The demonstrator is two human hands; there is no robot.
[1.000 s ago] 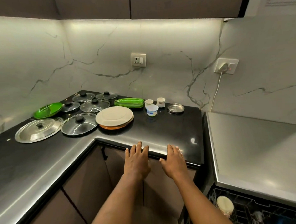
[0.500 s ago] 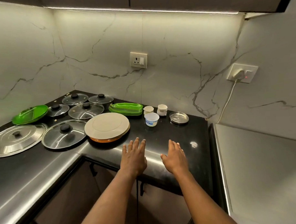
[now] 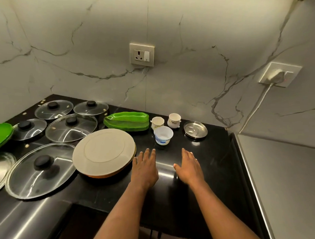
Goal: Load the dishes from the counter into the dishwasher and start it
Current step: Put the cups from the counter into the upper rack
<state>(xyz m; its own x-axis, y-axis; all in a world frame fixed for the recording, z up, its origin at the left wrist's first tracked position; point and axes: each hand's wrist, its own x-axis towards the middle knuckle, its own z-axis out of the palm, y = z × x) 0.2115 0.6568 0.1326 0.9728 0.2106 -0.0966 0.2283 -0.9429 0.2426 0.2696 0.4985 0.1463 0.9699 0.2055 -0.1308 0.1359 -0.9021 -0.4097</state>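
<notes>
The dishes wait untouched on the bench (image 3: 204,167), the plastic cup (image 3: 163,137) nearest; our left hand (image 3: 144,169) and right hand (image 3: 189,167) have slid forward from the edge, fingers flat, spread, holding nothing; loading has yet to begin, we judge.

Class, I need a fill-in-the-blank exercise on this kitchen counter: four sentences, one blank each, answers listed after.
1. The stack of plates against the back wall is ____ in colour.
2. Each glass lid has a ____ knob on top.
3. Both hands, left hand and right hand, hold ____.
4. The plastic cup stands in front of two small ____ cups.

Answers: green; black; nothing; white
</notes>
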